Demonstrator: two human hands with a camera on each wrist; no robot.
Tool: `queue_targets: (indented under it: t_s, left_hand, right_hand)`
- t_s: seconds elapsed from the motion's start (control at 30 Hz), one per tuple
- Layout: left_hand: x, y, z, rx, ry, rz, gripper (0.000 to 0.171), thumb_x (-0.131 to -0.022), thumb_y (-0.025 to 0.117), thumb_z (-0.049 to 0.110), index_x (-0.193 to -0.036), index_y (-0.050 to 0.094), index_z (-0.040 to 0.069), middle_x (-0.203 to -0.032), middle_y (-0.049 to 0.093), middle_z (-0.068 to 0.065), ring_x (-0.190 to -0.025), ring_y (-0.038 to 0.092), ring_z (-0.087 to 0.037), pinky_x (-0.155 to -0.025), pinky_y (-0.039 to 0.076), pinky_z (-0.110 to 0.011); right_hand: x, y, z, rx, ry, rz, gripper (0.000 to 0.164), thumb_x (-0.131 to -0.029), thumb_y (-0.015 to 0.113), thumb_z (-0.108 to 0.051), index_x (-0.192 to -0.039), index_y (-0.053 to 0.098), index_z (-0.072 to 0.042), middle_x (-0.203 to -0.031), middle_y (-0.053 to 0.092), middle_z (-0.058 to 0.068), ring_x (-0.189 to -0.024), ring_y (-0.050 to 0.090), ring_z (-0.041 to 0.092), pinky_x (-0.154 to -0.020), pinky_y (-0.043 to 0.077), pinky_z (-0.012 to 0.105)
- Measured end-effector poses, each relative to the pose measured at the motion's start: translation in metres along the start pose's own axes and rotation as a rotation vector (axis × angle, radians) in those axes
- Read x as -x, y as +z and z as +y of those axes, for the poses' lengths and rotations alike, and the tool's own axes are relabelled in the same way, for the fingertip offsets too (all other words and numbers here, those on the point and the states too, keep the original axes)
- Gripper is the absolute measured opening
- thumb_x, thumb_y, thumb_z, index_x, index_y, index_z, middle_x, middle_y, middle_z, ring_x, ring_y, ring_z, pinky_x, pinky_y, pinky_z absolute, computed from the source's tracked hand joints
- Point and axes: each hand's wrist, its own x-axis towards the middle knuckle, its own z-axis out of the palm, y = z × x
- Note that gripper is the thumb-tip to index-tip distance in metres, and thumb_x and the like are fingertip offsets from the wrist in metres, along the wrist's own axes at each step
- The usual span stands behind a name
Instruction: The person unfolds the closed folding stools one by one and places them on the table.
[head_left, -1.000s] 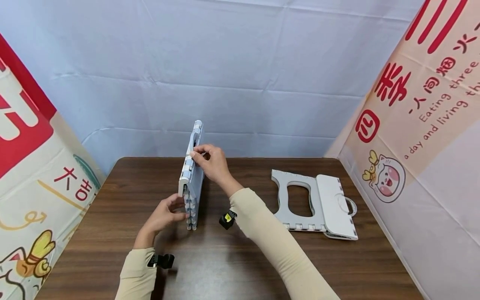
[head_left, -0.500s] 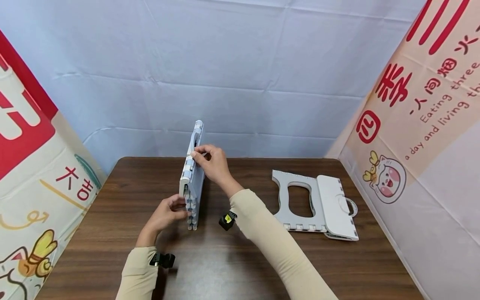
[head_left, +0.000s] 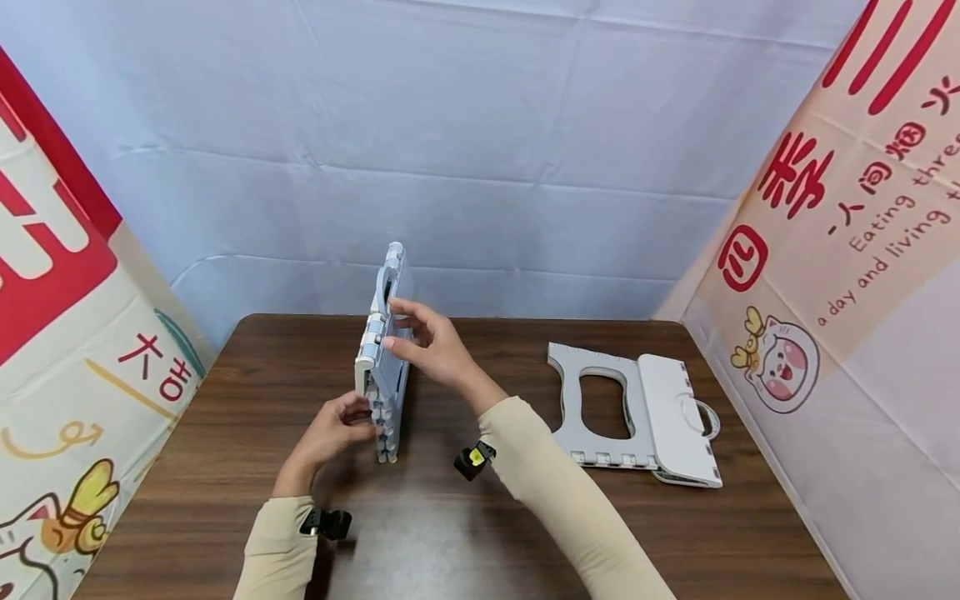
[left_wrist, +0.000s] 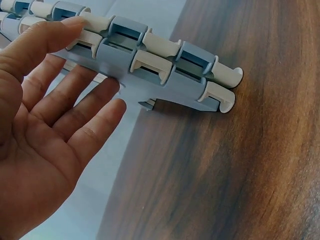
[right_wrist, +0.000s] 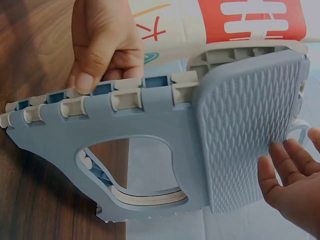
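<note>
A blue-grey folding step stool [head_left: 388, 371] with pale hinge pieces stands folded on its edge on the wooden table, left of centre. My left hand [head_left: 326, 435] holds its near lower edge: the thumb [left_wrist: 72, 27] lies on the hinge pieces and the fingers reach along the left side. By the upper right side is my right hand [head_left: 438, 348], fingers loosely bent and spread. In the right wrist view its fingertips are right at the textured seat panel [right_wrist: 247, 125], close to the carry handle [right_wrist: 300, 129].
A second folding step stool, white and grey [head_left: 663, 417], lies flat on the right of the table [head_left: 465, 533], its handle loop [head_left: 708, 419] pointing right. Pale cloth [head_left: 450, 167] hangs behind the table, with printed banners [head_left: 787, 250] at both sides.
My right hand has let go of the handle at the stool's top edge and moved slightly down and towards me, its fingers spreading. My left hand and the stool stay nearly in place.
</note>
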Motion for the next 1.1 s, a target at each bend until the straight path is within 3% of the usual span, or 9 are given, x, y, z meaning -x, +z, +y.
queue_targets:
  t_s: [0.17,0.43,0.63,0.9,0.97,1.1]
  left_hand:
    - [0.000,-0.001,-0.002,0.004,0.000,-0.002,0.042,-0.076,0.074,0.001,-0.114,0.056,-0.005,-0.109,0.062,-0.019,-0.105,0.056,-0.032,-0.083,0.047,-0.030]
    - [0.000,0.000,-0.002,0.021,-0.013,0.001,0.044,-0.076,0.073,-0.001,-0.116,0.055,-0.007,-0.110,0.061,-0.021,-0.104,0.057,-0.033,-0.083,0.047,-0.030]
    - [0.000,0.001,-0.002,0.023,-0.021,0.010,0.045,-0.076,0.073,-0.002,-0.116,0.054,-0.007,-0.110,0.061,-0.022,-0.105,0.057,-0.033,-0.083,0.047,-0.031]
    - [0.002,0.000,0.003,0.021,-0.055,0.005,0.044,-0.077,0.073,-0.001,-0.117,0.054,-0.006,-0.113,0.059,-0.022,-0.108,0.054,-0.035,-0.084,0.046,-0.030]
    - [0.004,0.001,0.010,0.009,-0.061,0.004,0.043,-0.077,0.072,-0.003,-0.116,0.054,-0.008,-0.113,0.059,-0.024,-0.108,0.053,-0.037,-0.084,0.046,-0.031]
    - [0.004,0.001,0.007,-0.003,-0.053,0.007,0.043,-0.077,0.072,-0.002,-0.116,0.054,-0.007,-0.112,0.060,-0.023,-0.106,0.055,-0.035,-0.082,0.047,-0.030]
  right_hand:
    - [0.012,0.003,-0.008,-0.017,0.011,0.009,0.062,-0.086,0.060,0.000,-0.140,0.031,0.008,-0.137,0.037,0.027,-0.121,0.040,0.042,-0.092,0.040,0.047]
    - [0.026,0.003,0.004,-0.001,0.021,0.013,0.068,-0.082,0.064,-0.008,-0.140,0.031,0.007,-0.137,0.036,0.029,-0.122,0.037,0.044,-0.093,0.032,0.059]
    - [0.036,0.006,0.018,0.006,0.071,0.010,0.067,-0.081,0.064,-0.005,-0.140,0.033,0.004,-0.136,0.037,0.029,-0.121,0.040,0.040,-0.093,0.033,0.057]
    - [0.045,0.013,0.038,0.002,0.154,0.022,0.068,-0.080,0.067,-0.003,-0.139,0.034,0.003,-0.136,0.041,0.024,-0.120,0.043,0.034,-0.093,0.037,0.047]
    - [0.046,0.014,0.042,-0.009,0.169,0.027,0.068,-0.080,0.067,-0.003,-0.139,0.034,0.004,-0.135,0.041,0.023,-0.120,0.043,0.034,-0.093,0.037,0.047]
    - [0.048,0.017,0.060,-0.033,0.180,0.044,0.070,-0.080,0.070,-0.010,-0.138,0.036,0.004,-0.134,0.043,0.022,-0.118,0.045,0.033,-0.093,0.036,0.052]
